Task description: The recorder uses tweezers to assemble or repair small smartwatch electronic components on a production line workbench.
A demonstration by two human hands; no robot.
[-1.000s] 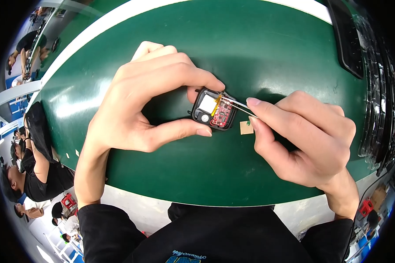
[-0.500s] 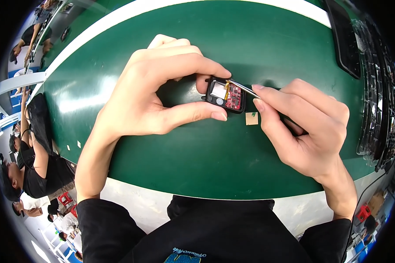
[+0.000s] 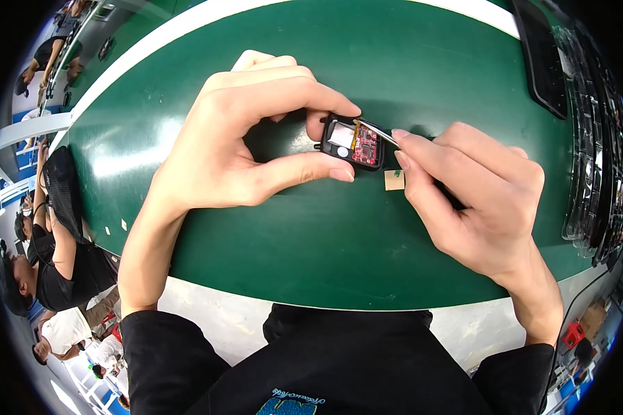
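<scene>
My left hand [image 3: 256,131] pinches a small black device case [image 3: 353,163] between thumb and fingers, holding it above the green table. Its open face shows a red circuit board [image 3: 367,146], a silver-white block [image 3: 341,133], a small round grey part and a yellow strip between them. In my right hand [image 3: 471,194] is a pair of metal tweezers [image 3: 379,131], gripped between thumb and forefinger. The tweezer tips touch or hover at the top of the yellow strip; which of these I cannot tell. A small beige square [image 3: 394,180] lies on the table beside the case.
Stacked clear plastic trays [image 3: 588,152] stand along the table's right edge, next to a dark flat panel [image 3: 541,62]. A black mesh bag [image 3: 61,187] sits at the left edge. Co-workers [image 3: 55,263] are seated further left. Two tiny pale scraps lie near that edge.
Both hands have shifted slightly up in the picture together with the case and tweezers. The tweezer tips have moved a little left along the top of the board.
</scene>
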